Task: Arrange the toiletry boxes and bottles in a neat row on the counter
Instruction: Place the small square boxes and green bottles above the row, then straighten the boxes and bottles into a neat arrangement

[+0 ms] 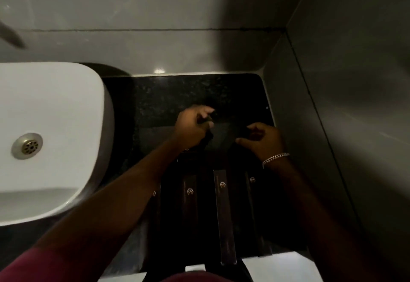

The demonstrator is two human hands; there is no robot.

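Note:
On the black speckled counter (173, 95) several long dark toiletry boxes with small hexagon logos lie side by side, running toward me: one box (189, 202), a lighter-edged box (225, 217), and another box (255, 206) by my right forearm. Beyond them both hands grip a dark flat object (224, 135) by its two ends; it is too dim to identify. My left hand (192, 127) pinches its left end, my right hand (263, 141), with a silver bracelet, holds its right end.
A white basin (53, 108) with a metal drain (27, 146) fills the left. Grey tiled walls close the counter at the back and right (332, 104). The counter's front edge is near my body.

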